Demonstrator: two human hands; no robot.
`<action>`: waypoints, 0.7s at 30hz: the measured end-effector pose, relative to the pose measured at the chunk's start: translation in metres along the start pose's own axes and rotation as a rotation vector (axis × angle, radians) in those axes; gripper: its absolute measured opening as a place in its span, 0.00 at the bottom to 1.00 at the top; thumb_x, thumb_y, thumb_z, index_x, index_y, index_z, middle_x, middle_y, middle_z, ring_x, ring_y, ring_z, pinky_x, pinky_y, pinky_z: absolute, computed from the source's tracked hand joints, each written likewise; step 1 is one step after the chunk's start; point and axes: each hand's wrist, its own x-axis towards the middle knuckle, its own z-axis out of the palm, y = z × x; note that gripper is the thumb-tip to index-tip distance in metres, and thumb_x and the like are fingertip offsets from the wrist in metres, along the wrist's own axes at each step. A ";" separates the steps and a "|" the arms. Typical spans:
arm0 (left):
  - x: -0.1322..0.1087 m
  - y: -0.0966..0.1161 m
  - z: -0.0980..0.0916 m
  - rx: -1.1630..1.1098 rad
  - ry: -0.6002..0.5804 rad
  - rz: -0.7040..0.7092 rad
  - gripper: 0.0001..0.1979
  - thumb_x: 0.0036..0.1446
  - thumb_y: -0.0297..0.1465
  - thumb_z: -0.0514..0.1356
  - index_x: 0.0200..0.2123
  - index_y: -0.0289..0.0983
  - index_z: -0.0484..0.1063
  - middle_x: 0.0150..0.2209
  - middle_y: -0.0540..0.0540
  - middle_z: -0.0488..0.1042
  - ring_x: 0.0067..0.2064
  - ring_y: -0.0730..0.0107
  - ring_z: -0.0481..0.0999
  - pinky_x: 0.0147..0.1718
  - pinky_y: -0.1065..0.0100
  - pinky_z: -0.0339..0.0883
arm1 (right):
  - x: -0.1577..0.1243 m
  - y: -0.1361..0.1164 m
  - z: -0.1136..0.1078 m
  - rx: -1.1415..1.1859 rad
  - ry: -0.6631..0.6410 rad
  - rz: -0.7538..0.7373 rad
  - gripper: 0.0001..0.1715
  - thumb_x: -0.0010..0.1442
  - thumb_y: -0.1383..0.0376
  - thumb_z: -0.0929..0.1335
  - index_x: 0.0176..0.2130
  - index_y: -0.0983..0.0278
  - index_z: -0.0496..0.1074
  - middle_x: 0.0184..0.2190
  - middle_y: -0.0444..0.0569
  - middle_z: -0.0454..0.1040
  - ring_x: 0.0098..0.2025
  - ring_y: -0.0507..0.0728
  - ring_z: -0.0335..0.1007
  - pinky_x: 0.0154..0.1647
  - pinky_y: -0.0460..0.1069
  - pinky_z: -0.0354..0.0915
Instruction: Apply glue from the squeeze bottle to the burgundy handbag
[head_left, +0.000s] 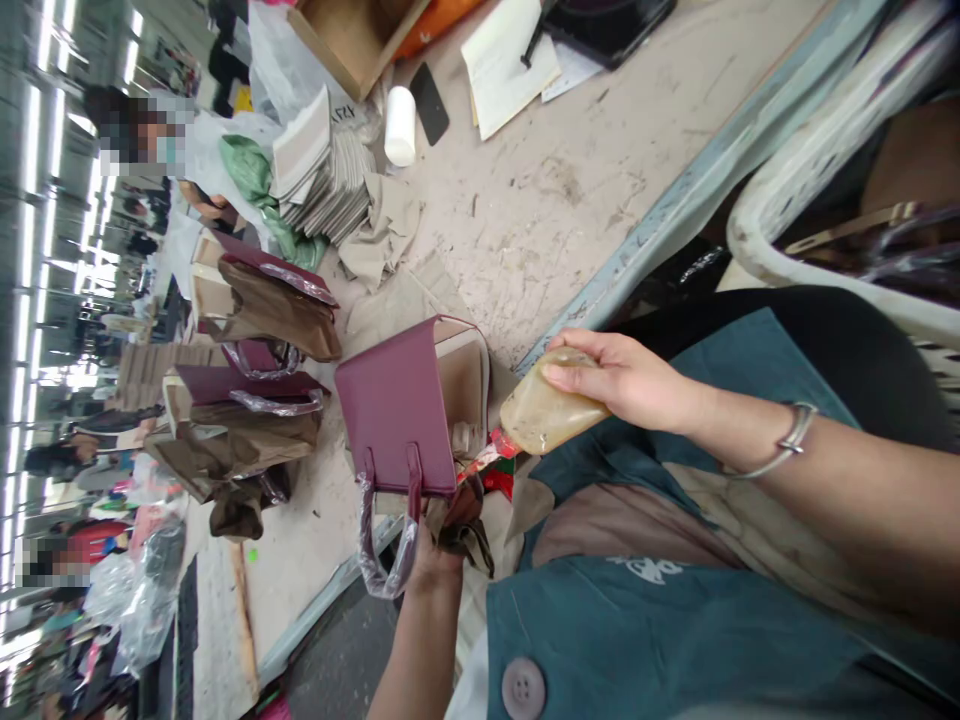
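Note:
The view lies on its side, with the ceiling toward the left. My right hand [589, 375] is wrapped round a squeeze bottle [551, 405], yellowish and smeared, with red wrapping at its neck. Its narrow nozzle points at the top edge of a maroon handbag [397, 415], close to where the handles join; whether it touches I cannot tell. My left hand [441, 560] grips the handbag near that edge, its fingers mostly hidden behind brown cloth [466, 530]. Clear plastic film covers the bag's handles [386, 560]. One pale side panel of the bag shows.
More maroon handbags [277, 290] with brown cloth stand further along the worktable [525, 240]. A stack of pale panels [330, 190], a white roll [400, 125], a dark phone-like slab [430, 103] and papers [510, 65] lie to one side. A white-framed rack [757, 220] stands near me. Other people work beyond.

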 end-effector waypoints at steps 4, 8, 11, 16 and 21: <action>0.000 0.000 0.000 0.058 -0.012 0.011 0.22 0.39 0.29 0.66 0.15 0.38 0.50 0.15 0.58 0.45 0.16 0.82 0.48 0.16 0.76 0.49 | 0.000 0.000 -0.002 -0.058 0.025 0.004 0.19 0.52 0.50 0.70 0.31 0.63 0.67 0.23 0.41 0.65 0.25 0.51 0.60 0.25 0.46 0.57; -0.001 0.001 0.003 0.002 -0.031 0.018 0.20 0.38 0.27 0.66 0.15 0.37 0.53 0.15 0.57 0.48 0.17 0.83 0.48 0.16 0.76 0.48 | 0.000 -0.001 -0.002 -0.020 0.021 0.014 0.19 0.52 0.50 0.70 0.31 0.63 0.67 0.23 0.42 0.65 0.25 0.51 0.60 0.25 0.46 0.57; -0.003 0.001 0.006 -0.024 -0.017 0.020 0.18 0.41 0.25 0.64 0.14 0.36 0.53 0.14 0.56 0.49 0.17 0.83 0.48 0.16 0.76 0.47 | -0.001 -0.002 -0.001 0.013 0.015 0.023 0.20 0.51 0.50 0.70 0.31 0.63 0.66 0.23 0.42 0.65 0.25 0.51 0.60 0.25 0.46 0.57; -0.004 0.001 0.005 -0.062 -0.011 0.011 0.15 0.45 0.25 0.60 0.14 0.36 0.57 0.14 0.55 0.52 0.17 0.82 0.50 0.16 0.76 0.48 | 0.000 -0.001 -0.001 0.018 0.037 0.041 0.20 0.51 0.49 0.70 0.32 0.63 0.66 0.23 0.42 0.65 0.25 0.51 0.61 0.25 0.47 0.57; -0.001 0.001 0.000 -0.027 -0.109 -0.007 0.14 0.43 0.26 0.64 0.15 0.37 0.60 0.14 0.55 0.56 0.16 0.82 0.53 0.16 0.77 0.52 | 0.000 0.000 0.001 0.067 0.020 0.061 0.21 0.51 0.50 0.70 0.32 0.63 0.66 0.23 0.41 0.64 0.25 0.51 0.60 0.25 0.46 0.57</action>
